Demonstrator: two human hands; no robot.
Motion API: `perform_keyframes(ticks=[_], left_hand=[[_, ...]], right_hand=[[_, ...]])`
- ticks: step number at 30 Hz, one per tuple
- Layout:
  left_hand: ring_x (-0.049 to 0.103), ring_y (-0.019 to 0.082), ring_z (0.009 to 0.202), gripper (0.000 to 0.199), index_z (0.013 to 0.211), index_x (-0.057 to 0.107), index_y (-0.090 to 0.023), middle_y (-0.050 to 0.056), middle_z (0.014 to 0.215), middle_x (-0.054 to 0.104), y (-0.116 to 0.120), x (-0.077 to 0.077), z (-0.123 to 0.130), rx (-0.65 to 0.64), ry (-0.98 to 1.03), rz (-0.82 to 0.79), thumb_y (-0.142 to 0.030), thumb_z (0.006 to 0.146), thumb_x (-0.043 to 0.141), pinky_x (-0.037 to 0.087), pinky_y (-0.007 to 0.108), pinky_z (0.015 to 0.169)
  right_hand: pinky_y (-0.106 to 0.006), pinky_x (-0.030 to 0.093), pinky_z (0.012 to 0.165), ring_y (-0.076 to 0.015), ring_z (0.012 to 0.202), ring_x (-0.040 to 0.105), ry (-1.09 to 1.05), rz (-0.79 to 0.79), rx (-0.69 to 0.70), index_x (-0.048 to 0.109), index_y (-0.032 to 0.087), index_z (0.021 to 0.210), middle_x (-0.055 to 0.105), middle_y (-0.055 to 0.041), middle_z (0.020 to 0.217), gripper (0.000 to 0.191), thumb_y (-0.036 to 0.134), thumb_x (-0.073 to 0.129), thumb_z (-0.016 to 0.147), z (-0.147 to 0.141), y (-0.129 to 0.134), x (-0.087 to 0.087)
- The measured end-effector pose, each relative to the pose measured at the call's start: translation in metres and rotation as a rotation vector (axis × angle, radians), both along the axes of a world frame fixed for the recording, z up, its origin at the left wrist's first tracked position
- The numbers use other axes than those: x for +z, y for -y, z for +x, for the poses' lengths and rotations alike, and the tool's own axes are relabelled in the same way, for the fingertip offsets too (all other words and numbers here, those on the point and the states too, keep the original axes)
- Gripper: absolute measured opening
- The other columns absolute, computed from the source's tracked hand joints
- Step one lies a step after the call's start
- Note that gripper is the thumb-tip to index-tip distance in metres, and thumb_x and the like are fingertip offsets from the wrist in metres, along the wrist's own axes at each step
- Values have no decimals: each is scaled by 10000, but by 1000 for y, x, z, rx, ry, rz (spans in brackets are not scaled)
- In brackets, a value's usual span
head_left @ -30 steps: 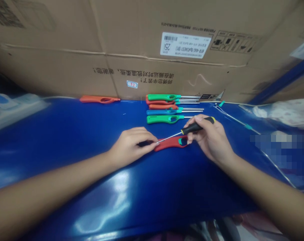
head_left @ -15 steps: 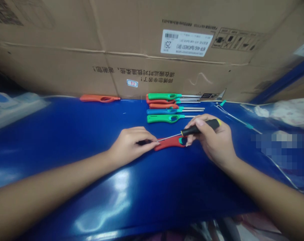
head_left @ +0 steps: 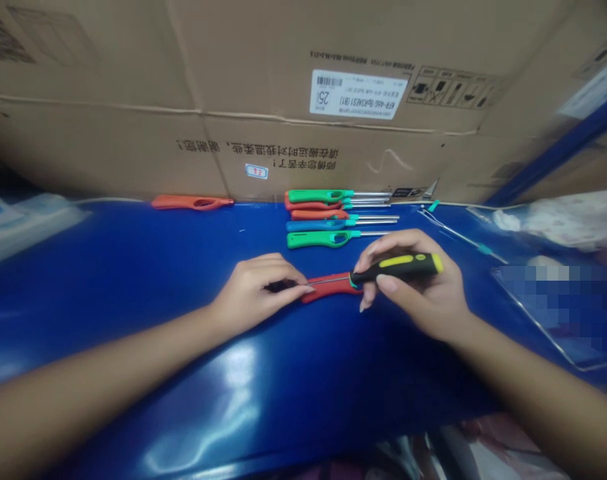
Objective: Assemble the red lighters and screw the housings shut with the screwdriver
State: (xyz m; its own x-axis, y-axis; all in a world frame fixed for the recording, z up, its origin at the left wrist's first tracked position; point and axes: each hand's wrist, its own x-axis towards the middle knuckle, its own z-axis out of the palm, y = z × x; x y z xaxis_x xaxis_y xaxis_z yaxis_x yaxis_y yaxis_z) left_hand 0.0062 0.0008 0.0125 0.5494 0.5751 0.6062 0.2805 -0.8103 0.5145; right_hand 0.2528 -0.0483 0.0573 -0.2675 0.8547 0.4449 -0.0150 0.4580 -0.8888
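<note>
A red lighter body (head_left: pixel 328 287) lies on the blue table between my hands. My left hand (head_left: pixel 263 287) is closed at its left end, thumb and fingers pinched round the screwdriver's tip area; what exactly they grip is hidden. In my right hand (head_left: pixel 413 287) is a black and yellow screwdriver (head_left: pixel 406 267), its thin shaft lying along the top of the red body and pointing left. Fingertips of my right hand reach down beside the body's right end.
Several green, red and blue lighters, a green one (head_left: pixel 313 239) nearest, lie behind my hands. An orange lighter body (head_left: pixel 188 202) rests by the cardboard box (head_left: pixel 263 67). Thin metal rods (head_left: pixel 458 236) and white plastic bags (head_left: pixel 568 220) are at the right.
My right hand has turned the screwdriver, so its yellow grip stripe now shows and its handle sits lower. The whole view has shifted slightly.
</note>
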Motion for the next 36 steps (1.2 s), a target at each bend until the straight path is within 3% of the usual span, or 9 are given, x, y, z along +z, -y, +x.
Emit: perform_keyframes(ticks=[4, 11, 16, 36], left_hand=[[701, 142, 720, 109, 848, 767, -185, 30, 821, 776, 0, 1, 0, 34, -14, -25, -290, 870, 745, 546, 237, 662], [708, 160, 777, 202, 967, 777, -196, 42, 885, 778, -1, -2, -1, 93, -14, -12, -346, 833, 778, 565, 258, 698], [706, 175, 820, 157, 946, 780, -192, 45, 898, 782, -2, -2, 1, 91, -19, -16, -310, 844, 767, 567, 292, 764], [696, 156, 762, 61, 893, 771, -168, 46, 833, 778, -2, 0, 1, -67, -2, -2, -195, 878, 719, 552, 276, 738]], right_hand=[[-333, 631, 543, -141, 607, 677, -42, -12, 2, 547, 274, 1129, 697, -19, 984, 276, 248, 686, 892, -2, -2, -2], [-325, 633, 543, -127, 585, 666, -97, -31, -101, 538, 275, 1089, 688, -2, 974, 256, 285, 698, 889, -2, -10, -5], [-311, 641, 527, -111, 558, 652, -132, -7, -88, 515, 252, 1076, 687, 3, 951, 264, 301, 697, 892, 0, -17, -9], [-318, 654, 566, -117, 606, 675, -94, -15, 1, 485, 256, 1121, 668, -7, 988, 241, 267, 638, 935, 1, -12, -12]])
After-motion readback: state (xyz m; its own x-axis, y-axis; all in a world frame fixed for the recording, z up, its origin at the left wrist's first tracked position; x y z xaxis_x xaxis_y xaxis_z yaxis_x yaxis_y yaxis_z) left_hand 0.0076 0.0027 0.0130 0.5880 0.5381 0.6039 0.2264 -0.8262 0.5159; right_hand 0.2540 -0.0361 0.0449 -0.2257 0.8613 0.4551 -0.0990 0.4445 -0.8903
